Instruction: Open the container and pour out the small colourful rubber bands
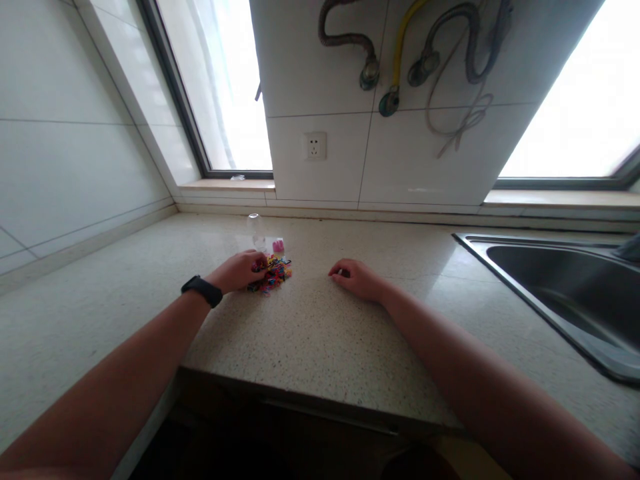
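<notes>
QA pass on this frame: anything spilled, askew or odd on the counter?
Yes: a loose heap of small coloured bands lies spread on the bare counter, outside the small clear jar behind it. The left hand rests on the heap; the right hand lies apart, curled on the counter. Nothing looks damaged.

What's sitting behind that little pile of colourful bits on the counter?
Behind the colourful pile stand a small clear container and a small pink object on the countertop. The left hand rests on the pile's near-left part, hiding whatever lies under its fingers.
</notes>
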`<action>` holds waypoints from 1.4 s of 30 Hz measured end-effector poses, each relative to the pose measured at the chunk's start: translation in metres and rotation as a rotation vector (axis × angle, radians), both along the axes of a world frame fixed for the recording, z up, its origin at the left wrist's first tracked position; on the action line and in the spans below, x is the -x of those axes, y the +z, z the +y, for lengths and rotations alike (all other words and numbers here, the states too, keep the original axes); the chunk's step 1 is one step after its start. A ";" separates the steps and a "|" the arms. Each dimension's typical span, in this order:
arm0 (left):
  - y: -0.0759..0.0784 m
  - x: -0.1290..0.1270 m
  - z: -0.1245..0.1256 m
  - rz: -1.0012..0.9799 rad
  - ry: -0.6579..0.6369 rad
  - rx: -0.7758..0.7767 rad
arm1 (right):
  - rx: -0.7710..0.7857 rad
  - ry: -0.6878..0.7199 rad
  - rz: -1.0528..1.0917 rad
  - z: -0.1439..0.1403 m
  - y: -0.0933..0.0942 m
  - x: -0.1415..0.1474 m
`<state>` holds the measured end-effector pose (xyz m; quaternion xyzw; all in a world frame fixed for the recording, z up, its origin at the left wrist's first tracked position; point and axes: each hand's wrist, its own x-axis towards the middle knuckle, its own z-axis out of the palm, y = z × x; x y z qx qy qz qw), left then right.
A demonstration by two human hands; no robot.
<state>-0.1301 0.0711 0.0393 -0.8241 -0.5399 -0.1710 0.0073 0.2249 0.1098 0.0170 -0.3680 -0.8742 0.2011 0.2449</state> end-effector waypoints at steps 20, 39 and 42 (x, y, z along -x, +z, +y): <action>-0.001 0.008 0.007 -0.308 0.025 -0.044 | -0.012 0.006 0.004 0.001 -0.003 -0.003; 0.007 0.014 0.007 -0.359 -0.024 -0.053 | -0.010 0.003 0.004 0.003 -0.005 -0.002; 0.008 0.015 0.006 -0.352 -0.045 -0.065 | -0.016 0.009 0.009 0.003 -0.005 -0.002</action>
